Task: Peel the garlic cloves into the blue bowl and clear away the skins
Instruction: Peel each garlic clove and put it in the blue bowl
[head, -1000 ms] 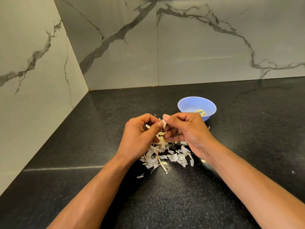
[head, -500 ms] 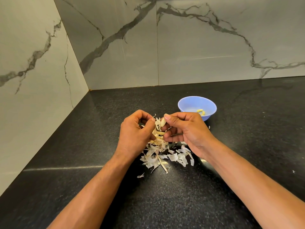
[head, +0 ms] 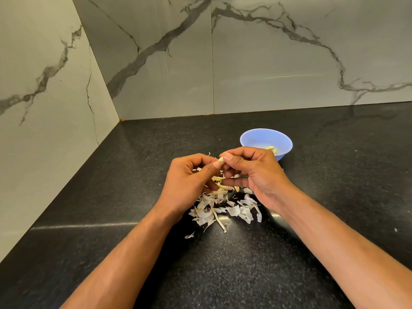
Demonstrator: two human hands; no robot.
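A small pale garlic clove (head: 221,161) is pinched between the thumb and fingers of my right hand (head: 254,172). My left hand (head: 189,186) meets it from the left, its thumb tip against the clove and its fingers curled. Below both hands lies a heap of papery garlic skins (head: 223,208) on the black counter. The blue bowl (head: 266,142) stands just behind my right hand, with peeled yellowish cloves (head: 272,149) inside, partly hidden by my knuckles.
The black speckled countertop (head: 334,197) runs into a corner of marble-patterned wall tiles (head: 156,63) at the back and left. A loose skin flake (head: 189,235) lies near the pile, and a tiny white speck (head: 395,230) sits at the far right.
My hands parted for a moment and have come back together on the clove. Bowl and skin pile have stayed put.
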